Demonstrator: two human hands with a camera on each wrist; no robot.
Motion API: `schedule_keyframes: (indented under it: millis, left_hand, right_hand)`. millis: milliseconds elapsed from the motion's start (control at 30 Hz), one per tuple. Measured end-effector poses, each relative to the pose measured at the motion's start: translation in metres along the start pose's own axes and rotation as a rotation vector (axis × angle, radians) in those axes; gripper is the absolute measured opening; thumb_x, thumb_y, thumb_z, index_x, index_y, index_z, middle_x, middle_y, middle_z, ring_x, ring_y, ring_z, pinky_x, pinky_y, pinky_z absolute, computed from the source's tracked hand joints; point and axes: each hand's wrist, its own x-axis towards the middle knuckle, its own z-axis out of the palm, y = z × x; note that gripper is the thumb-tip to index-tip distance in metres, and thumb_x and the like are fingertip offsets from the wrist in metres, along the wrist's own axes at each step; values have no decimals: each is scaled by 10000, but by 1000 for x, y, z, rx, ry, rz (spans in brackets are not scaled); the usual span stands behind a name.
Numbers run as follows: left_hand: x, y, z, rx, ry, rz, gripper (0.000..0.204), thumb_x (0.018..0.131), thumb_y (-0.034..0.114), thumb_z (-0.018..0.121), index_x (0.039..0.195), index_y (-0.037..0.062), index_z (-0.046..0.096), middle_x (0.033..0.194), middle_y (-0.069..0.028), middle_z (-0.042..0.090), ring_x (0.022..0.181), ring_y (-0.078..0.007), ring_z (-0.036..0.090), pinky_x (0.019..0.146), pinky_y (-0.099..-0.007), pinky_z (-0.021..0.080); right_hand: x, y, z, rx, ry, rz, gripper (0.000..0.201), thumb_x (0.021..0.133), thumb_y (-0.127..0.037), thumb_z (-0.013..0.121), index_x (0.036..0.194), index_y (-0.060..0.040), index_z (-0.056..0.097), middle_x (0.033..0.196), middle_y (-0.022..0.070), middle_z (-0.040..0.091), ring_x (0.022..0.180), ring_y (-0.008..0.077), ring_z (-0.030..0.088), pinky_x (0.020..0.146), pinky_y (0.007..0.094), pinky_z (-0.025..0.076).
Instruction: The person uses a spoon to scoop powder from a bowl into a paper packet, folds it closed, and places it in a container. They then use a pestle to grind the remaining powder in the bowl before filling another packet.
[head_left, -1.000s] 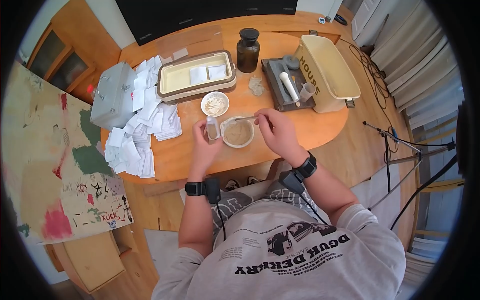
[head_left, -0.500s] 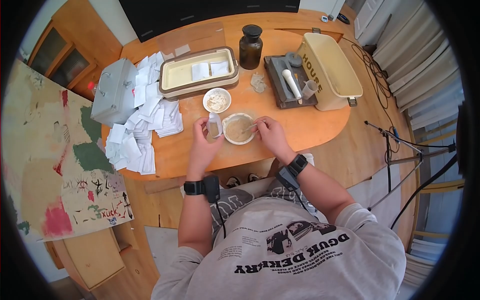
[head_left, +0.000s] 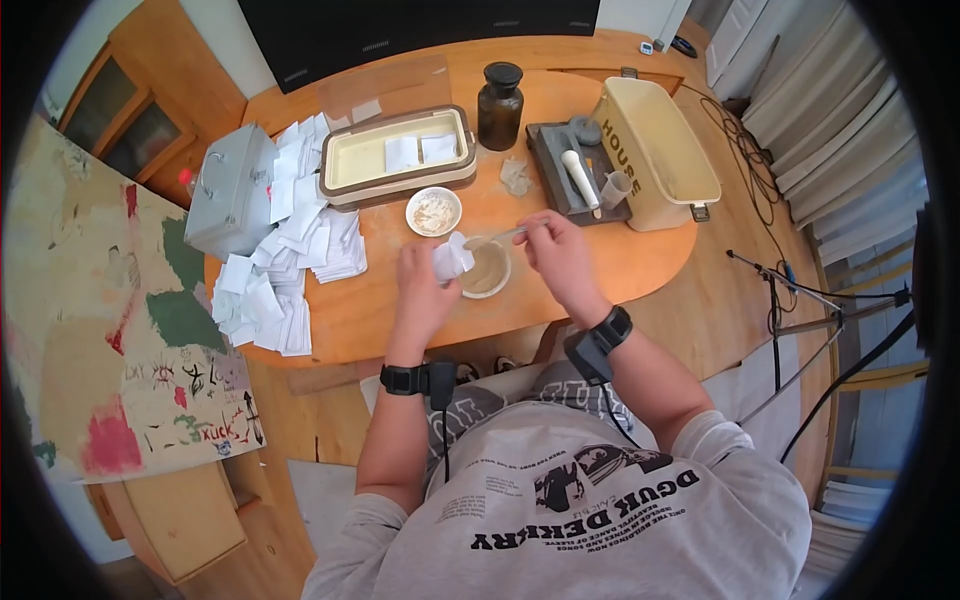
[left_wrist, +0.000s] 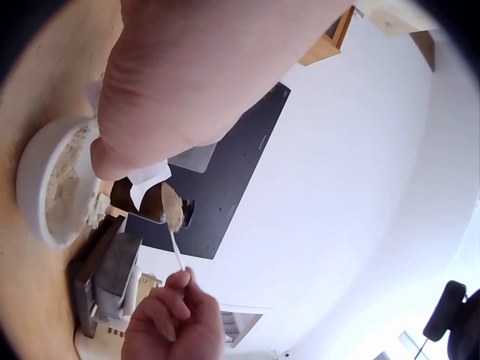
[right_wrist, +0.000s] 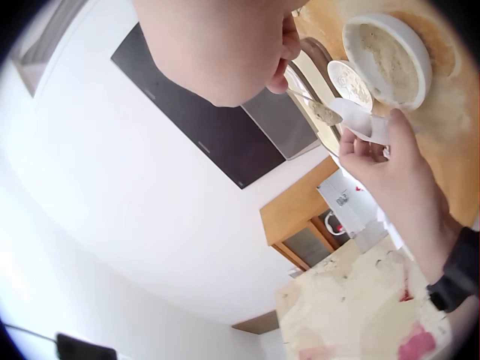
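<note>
In the head view the left hand (head_left: 424,290) pinches a small white paper packet (head_left: 453,258), its mouth open beside the bowl of beige powder (head_left: 488,272). The right hand (head_left: 560,258) pinches the handle of a thin spoon (head_left: 500,236). In the right wrist view the spoon's bowl, heaped with powder (right_wrist: 325,114), is at the mouth of the packet (right_wrist: 361,120). The left wrist view shows the loaded spoon (left_wrist: 172,210) in the right hand (left_wrist: 174,319). A smaller white bowl with pale powder (head_left: 434,212) stands behind the larger one.
Piled white packets (head_left: 290,250) lie left, by a silver case (head_left: 228,190). Behind are a cream tray (head_left: 360,160) holding two packets and a dark jar (head_left: 500,108). At right stand a grey tray with a white pestle (head_left: 580,180) and a cream bin (head_left: 655,150).
The right hand dipped the spoon into the larger bowl, then raised it towards the packet. The left hand has tilted the packet and moved it slightly right, over the bowl's edge.
</note>
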Motion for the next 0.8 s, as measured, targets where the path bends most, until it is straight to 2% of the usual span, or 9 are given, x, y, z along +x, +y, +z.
schedule_keyframes:
  millis: [67, 100, 167, 300, 367, 467, 567, 733, 800]
  left_hand:
    - [2, 6, 2, -24, -31, 3, 536, 755, 3, 710, 1240, 18, 481, 1207, -212, 493, 1182, -425, 479, 1026, -464, 420]
    - [2, 7, 3, -24, -33, 8, 536, 755, 3, 710, 1240, 18, 481, 1207, -212, 493, 1182, -425, 479, 1026, -464, 420]
    - [3, 6, 1, -62, -13, -4, 560, 733, -6, 724, 1243, 23, 496, 1185, -226, 512, 1156, -445, 478, 1009, -499, 416]
    - [-1, -14, 0, -69, 33, -37, 557, 764, 18, 750, 1250, 11, 478, 1200, -198, 532, 1153, -368, 531, 995, -452, 447]
    - [0, -21, 1, -647, 22, -374, 531, 818, 48, 774, 1250, 11, 466, 1246, -155, 540, 1141, -249, 578, 969, -383, 482]
    - [-1, -17, -5, -878, 58, -391, 498, 857, 70, 781, 1240, 23, 465, 1241, -114, 562, 1113, -171, 592, 946, -331, 504]
    - [1, -16, -13, -843, -15, -415, 469, 862, 53, 775, 1221, 27, 474, 1203, -97, 595, 1112, -178, 606, 956, -336, 511]
    - [3, -16, -14, -819, -35, -367, 455, 864, 41, 769, 1217, 20, 483, 1195, -99, 629, 1140, -180, 617, 958, -332, 514]
    - [3, -11, -15, -833, -37, -359, 437, 870, 34, 761, 1215, 15, 492, 1205, -104, 638, 1145, -181, 623, 959, -332, 514]
  right_hand:
    - [-13, -4, 12, -457, -127, -361, 173, 1000, -120, 567, 1044, 10, 671, 845, 121, 706, 647, 184, 648, 586, 298, 502]
    - [-17, -5, 13, -457, -122, -364, 173, 1000, -120, 567, 1044, 10, 671, 845, 121, 706, 647, 184, 648, 586, 298, 502]
    - [-24, -9, 17, -614, -165, -768, 151, 978, -100, 594, 1046, 6, 677, 861, 157, 701, 736, 274, 693, 664, 350, 539]
    - [-31, -15, 7, -534, -49, -611, 123, 953, -79, 615, 1007, 10, 680, 865, 166, 700, 739, 298, 686, 664, 367, 539]
    - [-22, -2, -1, -652, -33, -516, 139, 959, -92, 609, 1006, 11, 689, 853, 160, 708, 736, 281, 691, 665, 355, 543]
    - [-9, 30, -8, -608, -120, -272, 159, 964, -108, 605, 1006, 16, 696, 839, 159, 717, 735, 278, 694, 674, 341, 549]
    - [-6, 39, -14, -487, -137, -91, 176, 967, -120, 602, 1012, 23, 693, 822, 162, 722, 734, 283, 699, 692, 328, 554]
    - [-4, 29, -22, -802, -153, -288, 186, 928, -134, 660, 1043, 5, 702, 927, 152, 700, 836, 301, 678, 770, 380, 552]
    - [-4, 22, -20, -1048, -37, -747, 232, 898, -139, 704, 1095, -16, 695, 1046, 162, 669, 967, 308, 646, 831, 391, 537]
